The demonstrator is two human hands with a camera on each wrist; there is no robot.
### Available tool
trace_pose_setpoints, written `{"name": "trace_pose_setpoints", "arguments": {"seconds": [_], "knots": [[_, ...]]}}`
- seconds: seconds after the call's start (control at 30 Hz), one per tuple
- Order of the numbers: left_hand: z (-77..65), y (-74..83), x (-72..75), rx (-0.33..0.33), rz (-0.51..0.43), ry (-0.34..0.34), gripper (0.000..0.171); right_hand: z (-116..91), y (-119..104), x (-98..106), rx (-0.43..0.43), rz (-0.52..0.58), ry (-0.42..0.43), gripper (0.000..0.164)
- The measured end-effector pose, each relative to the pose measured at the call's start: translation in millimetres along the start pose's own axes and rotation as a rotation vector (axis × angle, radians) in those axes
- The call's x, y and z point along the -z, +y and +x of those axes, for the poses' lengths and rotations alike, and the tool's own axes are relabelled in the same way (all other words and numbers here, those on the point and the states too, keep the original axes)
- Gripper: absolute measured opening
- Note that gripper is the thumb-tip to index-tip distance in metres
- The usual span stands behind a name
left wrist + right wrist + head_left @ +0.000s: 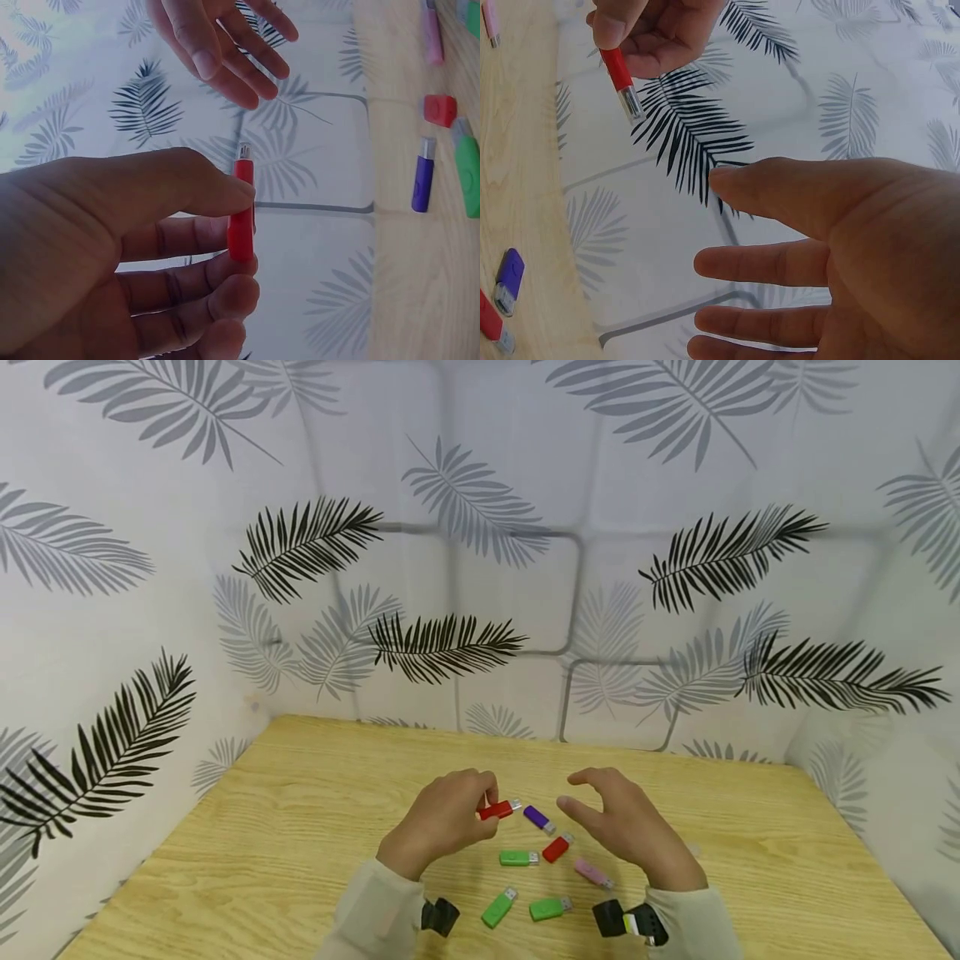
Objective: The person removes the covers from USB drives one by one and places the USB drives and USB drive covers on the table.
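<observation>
Between thumb and fingers, my left hand pinches a red USB stick above the table. Its metal plug points right, toward my other hand, and sticks out uncovered in the left wrist view. My right hand hovers across from it with thumb and fingers spread and nothing between them. On the tabletop between the hands lie a purple USB stick and a second red USB stick. A pink USB stick lies below the right hand.
Three green USB sticks lie nearer the front: one green stick just below the left hand, another green stick and a third green stick between the wrists. The wooden table ends at a leaf-patterned curtain.
</observation>
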State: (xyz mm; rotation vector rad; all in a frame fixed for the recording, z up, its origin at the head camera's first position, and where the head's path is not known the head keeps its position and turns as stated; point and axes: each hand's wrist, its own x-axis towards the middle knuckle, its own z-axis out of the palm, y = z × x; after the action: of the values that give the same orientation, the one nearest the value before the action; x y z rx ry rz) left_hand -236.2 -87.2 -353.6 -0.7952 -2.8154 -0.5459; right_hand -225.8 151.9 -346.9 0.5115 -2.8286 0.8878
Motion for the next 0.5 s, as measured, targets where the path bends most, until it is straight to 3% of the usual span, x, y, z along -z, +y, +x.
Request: {"name": "trace_pose_setpoints", "arguments": {"seconds": [0.5], "knots": [[-9.4, 17.1, 19.1, -0.068, -0.028, 0.059, 0.012, -5.1, -27.5, 3.8, 0.048, 0.048, 0.024, 0.035]]}}
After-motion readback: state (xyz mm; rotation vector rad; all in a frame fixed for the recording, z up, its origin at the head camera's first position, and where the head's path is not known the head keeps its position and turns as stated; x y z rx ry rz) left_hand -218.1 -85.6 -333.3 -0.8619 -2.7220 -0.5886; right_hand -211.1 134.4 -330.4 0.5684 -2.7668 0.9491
